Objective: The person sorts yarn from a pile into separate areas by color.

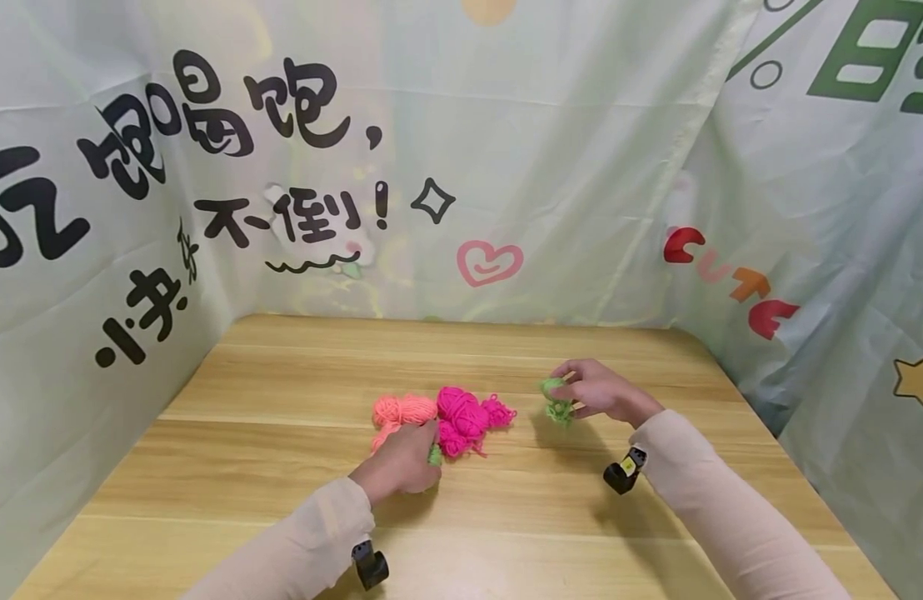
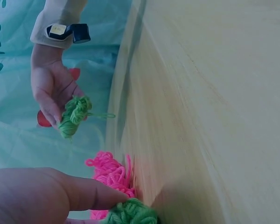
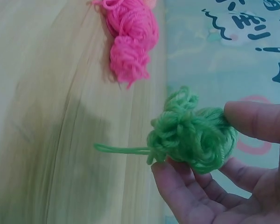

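My right hand [image 1: 600,390] pinches a small bundle of green yarn [image 3: 191,135] between thumb and fingers, raised over the table, a loose loop trailing from it. Another green yarn bundle [image 2: 133,213] is gripped by my left hand [image 1: 405,458], low over the table in front of the other yarn; most of that bundle is hidden by the hand in the head view. Just behind the left hand lie bright pink yarn bundles [image 1: 461,417], with orange yarn [image 1: 405,409] touching them on the left, partly covered by the hand.
The wooden table [image 1: 281,367] has printed cloth [image 1: 581,208] hanging along its back and sides. A small black camera [image 1: 370,565] is strapped at the left wrist, and another black camera [image 1: 625,472] at the right.
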Available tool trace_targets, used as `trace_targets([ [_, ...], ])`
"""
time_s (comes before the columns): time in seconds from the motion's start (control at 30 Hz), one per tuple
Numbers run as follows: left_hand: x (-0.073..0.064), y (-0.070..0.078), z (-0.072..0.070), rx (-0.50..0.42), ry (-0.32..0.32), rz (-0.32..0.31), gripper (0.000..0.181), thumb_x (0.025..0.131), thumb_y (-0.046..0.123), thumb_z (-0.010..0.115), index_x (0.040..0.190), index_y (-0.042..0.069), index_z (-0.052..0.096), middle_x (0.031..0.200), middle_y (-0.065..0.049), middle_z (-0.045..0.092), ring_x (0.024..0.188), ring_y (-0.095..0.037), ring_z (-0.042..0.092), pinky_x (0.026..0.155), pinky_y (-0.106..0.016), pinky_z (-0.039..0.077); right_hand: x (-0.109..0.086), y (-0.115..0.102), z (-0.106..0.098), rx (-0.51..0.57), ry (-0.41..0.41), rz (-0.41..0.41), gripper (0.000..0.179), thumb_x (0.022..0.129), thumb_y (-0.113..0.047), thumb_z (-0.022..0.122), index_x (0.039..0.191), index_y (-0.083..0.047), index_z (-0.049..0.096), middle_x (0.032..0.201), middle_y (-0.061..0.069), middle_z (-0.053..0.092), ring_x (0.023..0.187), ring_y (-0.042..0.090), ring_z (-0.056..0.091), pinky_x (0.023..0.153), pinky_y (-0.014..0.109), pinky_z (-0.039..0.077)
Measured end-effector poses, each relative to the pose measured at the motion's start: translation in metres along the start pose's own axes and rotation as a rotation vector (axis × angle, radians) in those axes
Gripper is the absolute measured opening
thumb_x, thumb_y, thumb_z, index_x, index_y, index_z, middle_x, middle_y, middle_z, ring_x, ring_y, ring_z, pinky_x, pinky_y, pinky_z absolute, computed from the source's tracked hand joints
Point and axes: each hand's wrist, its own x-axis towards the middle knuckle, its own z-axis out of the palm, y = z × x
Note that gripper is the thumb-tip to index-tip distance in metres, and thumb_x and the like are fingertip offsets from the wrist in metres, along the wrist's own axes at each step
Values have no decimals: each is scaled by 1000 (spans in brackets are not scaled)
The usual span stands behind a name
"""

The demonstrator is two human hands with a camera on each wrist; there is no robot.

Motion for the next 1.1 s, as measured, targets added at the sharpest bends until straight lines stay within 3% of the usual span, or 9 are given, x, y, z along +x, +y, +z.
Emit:
trace_targets([
  [0.23, 2, 1, 0, -14, 16, 21, 28, 80, 12, 73, 100, 8, 54, 77, -2, 50, 68, -17, 47, 56, -29, 41, -1, 7, -8, -5, 27, 6, 40, 96, -14, 60, 127, 8, 45, 114, 22, 54, 93, 25, 63, 81, 45, 55],
  [0.37, 4, 4, -3, -54, 22, 41, 26, 81, 11, 72, 100, 8, 53, 76, -2, 50, 66, -16, 47, 53, -28, 41, -3, 9, -13, -5, 40, 10, 40, 96, -14, 60, 127, 8, 45, 114, 22, 53, 94, 25, 62, 81, 44, 54],
  [0.57, 4, 11, -10, -95, 12, 44, 37, 83, 12, 71, 114, 1, 55, 79, -2, 51, 65, -15, 47, 55, -28, 43, -6, 10, -20, -20, 49, 18, 42, 97, -16, 59, 128, 8, 44, 117, 23, 52, 97, 26, 61, 84, 45, 54],
  [0.7, 4, 15, -15, -210, -28, 2, 40, 85, 13, 72, 120, 2, 53, 78, -5, 55, 58, -14, 50, 51, -28, 44, -8, 12, -24, -22, 64, 27, 41, 97, -15, 58, 128, 8, 43, 117, 23, 51, 97, 27, 61, 84, 45, 54],
  [0.87, 6, 18, -20, -325, -77, -33, 29, 88, 13, 70, 110, 10, 52, 70, -6, 55, 44, -14, 48, 43, -28, 41, -8, 14, -28, -27, 75, 36, 42, 97, -16, 58, 128, 8, 42, 118, 23, 50, 97, 27, 61, 84, 45, 54],
  [1.0, 11, 20, -23, -387, -95, -55, 31, 87, 16, 72, 110, 11, 52, 88, -8, 57, 47, -17, 53, 49, -33, 50, -7, 16, -31, -23, 70, 42, 43, 97, -16, 58, 129, 8, 42, 119, 24, 49, 98, 28, 60, 84, 45, 54],
  [1.1, 16, 22, -25, -483, -119, -74, 33, 86, 16, 74, 111, 11, 53, 101, -12, 55, 51, -19, 56, 53, -36, 54, -6, 18, -33, -25, 76, 49, 42, 97, -16, 59, 128, 8, 42, 117, 23, 50, 97, 29, 60, 83, 46, 54],
])
